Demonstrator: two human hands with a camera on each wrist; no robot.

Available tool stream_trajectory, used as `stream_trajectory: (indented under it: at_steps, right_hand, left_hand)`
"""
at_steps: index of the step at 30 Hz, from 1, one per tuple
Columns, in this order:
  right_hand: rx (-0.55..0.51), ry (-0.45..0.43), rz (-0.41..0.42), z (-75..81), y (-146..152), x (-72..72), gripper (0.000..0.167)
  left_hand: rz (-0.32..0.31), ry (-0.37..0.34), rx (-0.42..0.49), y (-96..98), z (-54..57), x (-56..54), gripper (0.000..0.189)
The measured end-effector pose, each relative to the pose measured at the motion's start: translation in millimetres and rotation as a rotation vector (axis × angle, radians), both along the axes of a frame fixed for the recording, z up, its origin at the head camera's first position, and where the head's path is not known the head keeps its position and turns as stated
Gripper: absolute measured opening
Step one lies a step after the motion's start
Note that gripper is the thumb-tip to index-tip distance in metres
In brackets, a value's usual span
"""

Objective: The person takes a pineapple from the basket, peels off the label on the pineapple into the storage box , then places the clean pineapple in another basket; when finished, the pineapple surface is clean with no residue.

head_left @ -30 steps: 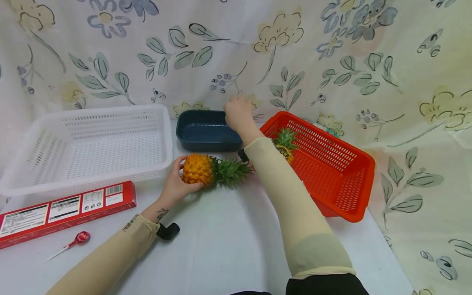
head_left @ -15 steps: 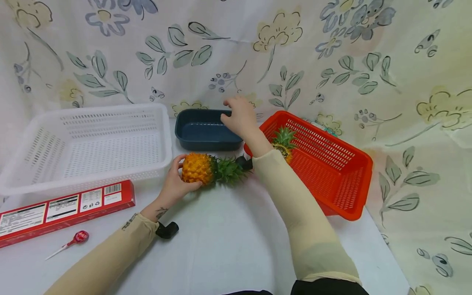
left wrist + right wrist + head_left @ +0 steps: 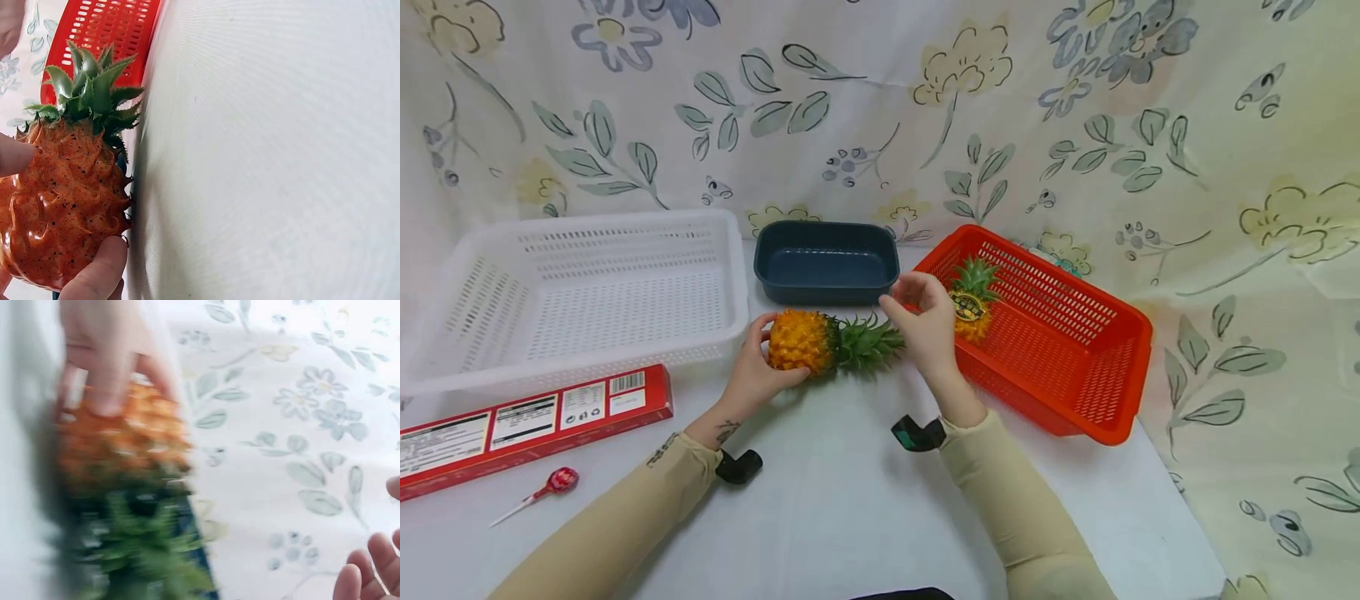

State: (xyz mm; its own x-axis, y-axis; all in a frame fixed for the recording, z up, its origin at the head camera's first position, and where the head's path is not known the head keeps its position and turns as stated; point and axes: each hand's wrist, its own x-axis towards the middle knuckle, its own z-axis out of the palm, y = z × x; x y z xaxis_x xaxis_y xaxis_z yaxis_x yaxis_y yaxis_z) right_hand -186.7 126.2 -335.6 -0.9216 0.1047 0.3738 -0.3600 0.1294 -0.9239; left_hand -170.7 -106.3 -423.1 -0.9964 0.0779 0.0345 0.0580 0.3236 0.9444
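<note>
A pineapple (image 3: 801,342) with orange skin and a green leafy crown (image 3: 867,343) lies on its side at mid-table, crown to the right. My left hand (image 3: 758,367) grips its base end, thumb in front and fingers behind; in the left wrist view fingertips (image 3: 103,272) press its spiky skin. Nothing is in my right hand (image 3: 928,325), which hovers by the crown's tip at the red basket's near-left corner, fingers loosely bent. A second, smaller pineapple (image 3: 973,307) with a black label sits inside the red basket (image 3: 1075,400).
Behind the pineapple stands a dark blue tray (image 3: 827,295). A white basket (image 3: 730,333) is on the left, with a long red box (image 3: 542,433) in front of it and a lollipop (image 3: 561,481) nearer. A floral cloth (image 3: 850,100) hangs behind the table (image 3: 835,500).
My right hand has come back from above the blue tray's right end, down toward the pineapple's crown, its fingers loosening. The left hand and the pineapple have stayed in place.
</note>
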Motion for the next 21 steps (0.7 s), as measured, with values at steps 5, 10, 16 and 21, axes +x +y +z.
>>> stream_trajectory:
  at_steps: [5,10,16,21]
  right_hand:
    - [-0.144,-0.096,-0.09,-27.7,12.1,25.7,0.024]
    - [-0.212,-0.166,-0.155,-47.9,23.4,45.4,0.018]
    - [-0.268,-0.226,-0.278,-64.7,39.2,59.2,0.02]
    - [-0.284,-0.288,-0.393,-72.5,49.8,64.7,0.017]
  left_hand:
    - [-0.008,0.0,0.021,-0.1,-2.2,0.2,0.093]
    - [0.001,0.009,0.012,-0.9,-2.0,1.6,0.093]
    - [0.008,0.01,-0.01,-1.7,-2.0,3.7,0.093]
    - [0.002,0.001,-0.023,-2.9,-1.3,9.7,0.093]
